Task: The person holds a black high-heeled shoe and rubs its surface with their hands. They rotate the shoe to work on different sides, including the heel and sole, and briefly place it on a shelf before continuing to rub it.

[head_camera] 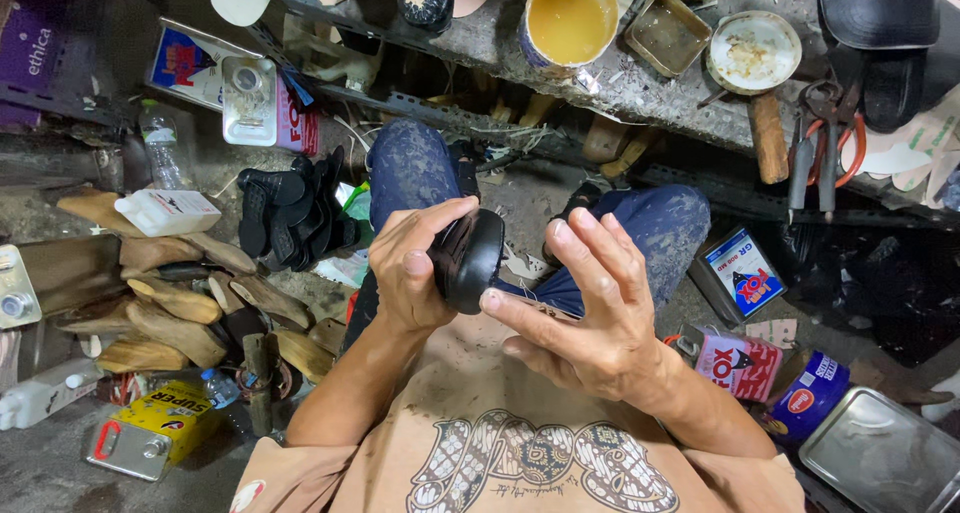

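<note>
My left hand (412,268) grips a black shoe piece (470,258) with a rounded toe, held over my lap between my knees in blue trousers. Its thumb and fingers wrap the left side of the shoe. My right hand (585,303) is spread flat with fingers apart. Its thumb tip touches the lower right edge of the black shoe. Most of the shoe is hidden behind my left hand.
A workbench edge (640,83) runs across the top with a can of yellow glue (568,18), a small tray, a round lid and pliers (825,138). Wooden shoe lasts (165,313) and black soles (290,213) lie on the floor left; tins and cans (740,363) stand right.
</note>
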